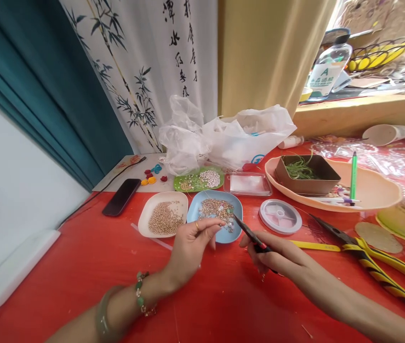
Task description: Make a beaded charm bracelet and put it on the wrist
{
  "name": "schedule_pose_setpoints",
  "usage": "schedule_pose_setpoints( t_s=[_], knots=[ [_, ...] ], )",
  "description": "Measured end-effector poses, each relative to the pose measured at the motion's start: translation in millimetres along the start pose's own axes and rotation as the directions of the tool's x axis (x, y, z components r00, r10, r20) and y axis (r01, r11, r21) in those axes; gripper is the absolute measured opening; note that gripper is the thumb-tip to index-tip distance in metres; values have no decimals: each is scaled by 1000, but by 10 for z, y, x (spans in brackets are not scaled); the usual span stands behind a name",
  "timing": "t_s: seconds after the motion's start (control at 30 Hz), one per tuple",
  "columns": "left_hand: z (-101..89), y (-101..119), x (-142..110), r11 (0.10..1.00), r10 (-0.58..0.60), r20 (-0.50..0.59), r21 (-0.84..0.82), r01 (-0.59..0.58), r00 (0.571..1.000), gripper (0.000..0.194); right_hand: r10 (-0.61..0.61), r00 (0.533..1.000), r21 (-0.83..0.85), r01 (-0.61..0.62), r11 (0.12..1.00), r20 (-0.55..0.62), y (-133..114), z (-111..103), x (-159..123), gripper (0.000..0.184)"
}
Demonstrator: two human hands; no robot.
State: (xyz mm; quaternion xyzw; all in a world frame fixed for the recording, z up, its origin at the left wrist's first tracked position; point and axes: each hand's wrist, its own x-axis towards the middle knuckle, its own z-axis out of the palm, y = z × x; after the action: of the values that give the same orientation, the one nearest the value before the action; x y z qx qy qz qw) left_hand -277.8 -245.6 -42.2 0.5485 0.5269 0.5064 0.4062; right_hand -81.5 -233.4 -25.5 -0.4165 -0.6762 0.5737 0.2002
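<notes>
My left hand [190, 245] is closed in a pinch, thumb against index finger, above the near edge of a blue dish [195, 206]. Whatever sits between these fingertips is too small to make out. My right hand [277, 255] is wrapped round a small pair of pliers [247, 229] with dark tapered jaws, which point up and left toward the left fingertips without touching them. Mixed beads [216, 208] lie in the blue dish. Beside it on the left, a cream dish [145, 221] holds many small gold beads [164, 219].
Behind the dishes are a green tray [179, 185], a clear flat box [248, 185] and white plastic bags [231, 140]. Large yellow-black pliers [361, 252], a round clear case [280, 216] and a peach tray [377, 190] lie right. A phone [121, 197] rests left on the red table [91, 257].
</notes>
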Motion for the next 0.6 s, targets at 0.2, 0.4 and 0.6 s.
schedule_pose_setpoints(
  t_s=[0.2,0.4,0.6],
  knots=[
    [15,-35,-27,1000,-10,19,6,10,1000,20,68,995,-100,-75,992,-71,96,39,-22,40],
    [16,-53,-34,999,-35,23,16,34,999,21,49,993,-159,-65,985,-106,136,23,-17,47],
    [20,-57,-46,999,-42,6,22,42,999,23,-204,974,-289,167,943,-101,67,62,34,35]
  ],
)
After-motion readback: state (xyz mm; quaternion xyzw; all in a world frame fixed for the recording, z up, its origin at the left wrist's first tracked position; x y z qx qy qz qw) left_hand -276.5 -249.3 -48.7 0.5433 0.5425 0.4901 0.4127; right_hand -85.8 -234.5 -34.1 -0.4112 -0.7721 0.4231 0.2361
